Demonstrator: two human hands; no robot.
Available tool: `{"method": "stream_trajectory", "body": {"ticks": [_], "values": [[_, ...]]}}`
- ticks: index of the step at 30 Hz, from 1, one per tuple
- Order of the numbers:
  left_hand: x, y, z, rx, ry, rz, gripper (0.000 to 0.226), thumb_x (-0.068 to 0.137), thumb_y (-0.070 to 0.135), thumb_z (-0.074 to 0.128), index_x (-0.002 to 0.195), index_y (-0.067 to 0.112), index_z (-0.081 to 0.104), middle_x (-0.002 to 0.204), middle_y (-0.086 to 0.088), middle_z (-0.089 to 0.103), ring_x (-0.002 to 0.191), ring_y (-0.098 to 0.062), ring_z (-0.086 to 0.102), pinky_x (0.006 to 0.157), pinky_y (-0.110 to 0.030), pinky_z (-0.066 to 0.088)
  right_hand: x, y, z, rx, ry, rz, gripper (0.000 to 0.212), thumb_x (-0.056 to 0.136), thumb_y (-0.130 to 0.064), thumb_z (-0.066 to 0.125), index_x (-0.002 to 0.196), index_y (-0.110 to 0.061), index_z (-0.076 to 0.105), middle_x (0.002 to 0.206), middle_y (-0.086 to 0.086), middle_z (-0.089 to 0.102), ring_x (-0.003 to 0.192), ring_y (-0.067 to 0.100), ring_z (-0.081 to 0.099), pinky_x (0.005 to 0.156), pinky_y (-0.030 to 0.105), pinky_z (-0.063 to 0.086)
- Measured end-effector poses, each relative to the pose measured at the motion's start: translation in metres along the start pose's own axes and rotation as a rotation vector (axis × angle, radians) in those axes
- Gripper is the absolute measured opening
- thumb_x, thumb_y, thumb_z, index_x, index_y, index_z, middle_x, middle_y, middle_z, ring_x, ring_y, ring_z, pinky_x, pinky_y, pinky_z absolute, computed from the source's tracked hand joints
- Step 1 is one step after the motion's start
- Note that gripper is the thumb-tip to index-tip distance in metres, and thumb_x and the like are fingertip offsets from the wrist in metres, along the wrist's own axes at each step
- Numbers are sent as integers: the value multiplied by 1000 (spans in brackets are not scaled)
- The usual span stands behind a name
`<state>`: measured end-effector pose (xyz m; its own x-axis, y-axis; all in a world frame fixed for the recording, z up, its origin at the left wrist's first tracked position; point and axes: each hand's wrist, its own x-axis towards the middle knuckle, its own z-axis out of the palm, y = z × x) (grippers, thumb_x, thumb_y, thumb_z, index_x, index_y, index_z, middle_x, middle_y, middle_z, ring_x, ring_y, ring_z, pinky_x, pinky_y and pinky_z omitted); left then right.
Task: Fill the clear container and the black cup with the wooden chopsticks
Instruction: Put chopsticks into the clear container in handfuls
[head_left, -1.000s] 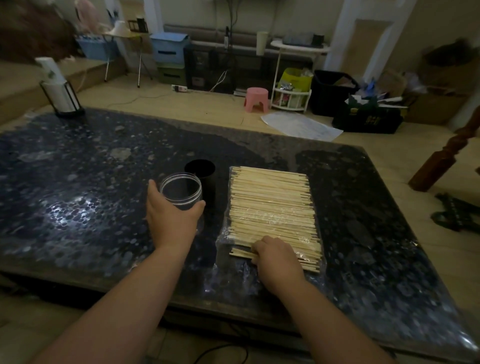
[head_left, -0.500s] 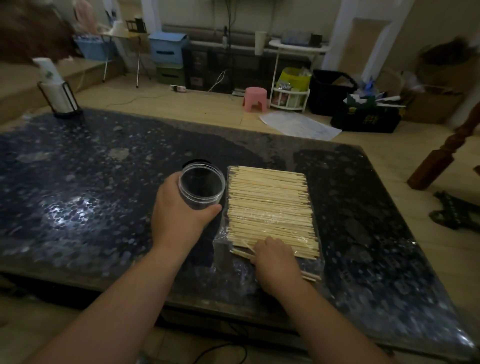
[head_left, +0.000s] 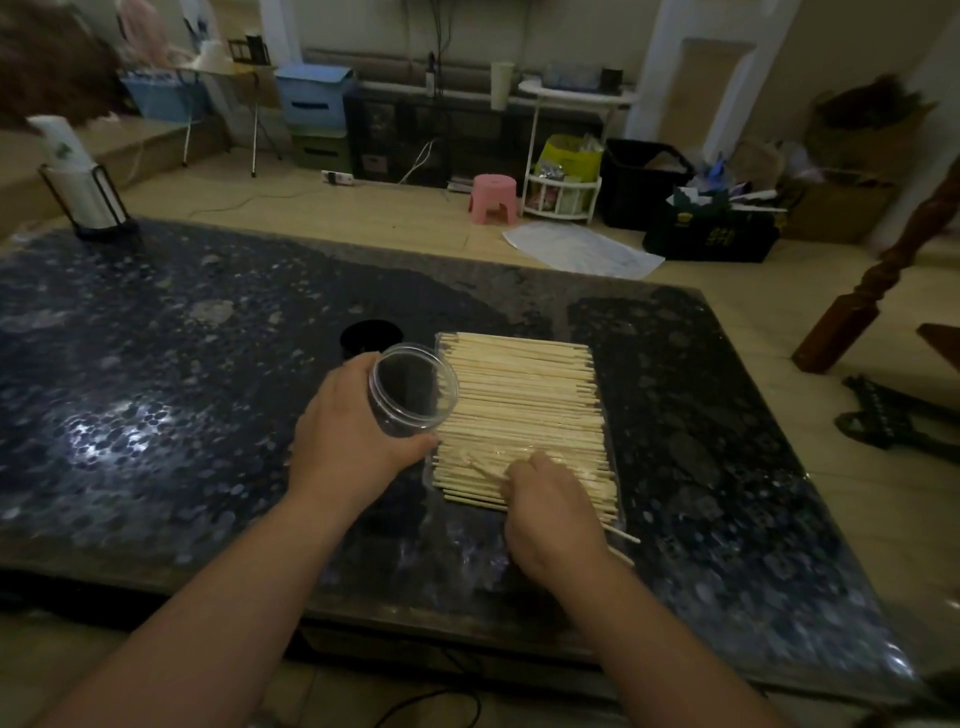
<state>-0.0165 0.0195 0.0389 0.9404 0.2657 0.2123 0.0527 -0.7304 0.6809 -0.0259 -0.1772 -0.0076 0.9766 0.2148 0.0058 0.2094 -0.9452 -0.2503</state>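
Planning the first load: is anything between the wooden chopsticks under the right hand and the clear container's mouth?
Nothing visible. The clear round plastic container, tilted in the left hand, is lidless beside the wooden chopsticks the right hand grips.

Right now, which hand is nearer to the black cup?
Left. The left hand holds the clear container in front of the black cup; the right hand grips chopsticks at the pile's near edge, farther off.

Dim, grainy view; glare on the glossy table, edges warped and blurred.
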Motion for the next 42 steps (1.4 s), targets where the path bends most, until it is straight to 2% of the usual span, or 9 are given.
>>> {"method": "stream_trajectory", "body": {"ticks": [6,10,13,18,24,28,32,37,42], "values": [[2,2,3,82,-123,39,92,56,40,94,136,32,48,134,6,49,121,-18,53,95,-36,47,-3,-9,-47,257,149,-14,14,105,-40,35,98,-28,37,77,-8,50,74,21,53,64,37,40],[0,6,0,109,-184,89,94,60,33,94,139,33,43,137,8,45,124,-15,49,98,-33,42,2,-4,-51,299,502,-114,25,92,-38,52,76,-25,38,62,-12,39,57,13,41,52,32,34],[-1,10,-1,124,-210,128,91,63,32,92,140,33,42,137,8,45,124,-14,47,96,-29,39,8,1,-52,454,758,-223,31,88,-27,48,61,-16,39,65,-7,37,59,10,35,50,34,29],[-1,12,-1,157,-239,172,87,65,33,91,137,33,43,135,10,45,121,-10,46,93,-26,36,11,8,-49,440,877,-163,37,99,-25,37,72,-10,56,85,-6,44,76,13,46,66,26,35],[3,13,-2,279,-230,199,90,68,40,88,143,29,39,137,6,45,127,-16,46,102,-33,38,16,0,-50,818,830,-56,34,102,-32,44,73,-28,59,74,-2,59,73,13,61,70,22,45],[6,10,-2,287,-225,178,104,70,38,86,155,23,28,151,2,39,138,-18,38,112,-33,32,9,-12,-55,1210,756,120,35,106,-19,43,77,-13,60,55,1,59,49,14,60,51,26,51],[6,10,0,240,-237,200,107,69,38,87,157,26,26,153,6,36,138,-15,37,112,-30,31,9,-15,-54,1273,509,192,32,105,-24,47,80,-9,61,57,0,62,51,16,60,57,42,55],[4,10,1,198,-207,231,106,66,34,89,155,29,31,149,9,39,133,-13,41,105,-26,34,15,-13,-50,1414,303,273,20,99,-20,59,83,-7,63,67,5,65,56,14,62,55,31,58],[6,8,3,198,-218,236,106,66,35,90,154,29,31,147,9,40,132,-12,42,103,-24,34,18,-7,-46,1286,191,258,15,84,-15,77,94,-12,66,82,2,65,62,9,58,55,24,50]]}}
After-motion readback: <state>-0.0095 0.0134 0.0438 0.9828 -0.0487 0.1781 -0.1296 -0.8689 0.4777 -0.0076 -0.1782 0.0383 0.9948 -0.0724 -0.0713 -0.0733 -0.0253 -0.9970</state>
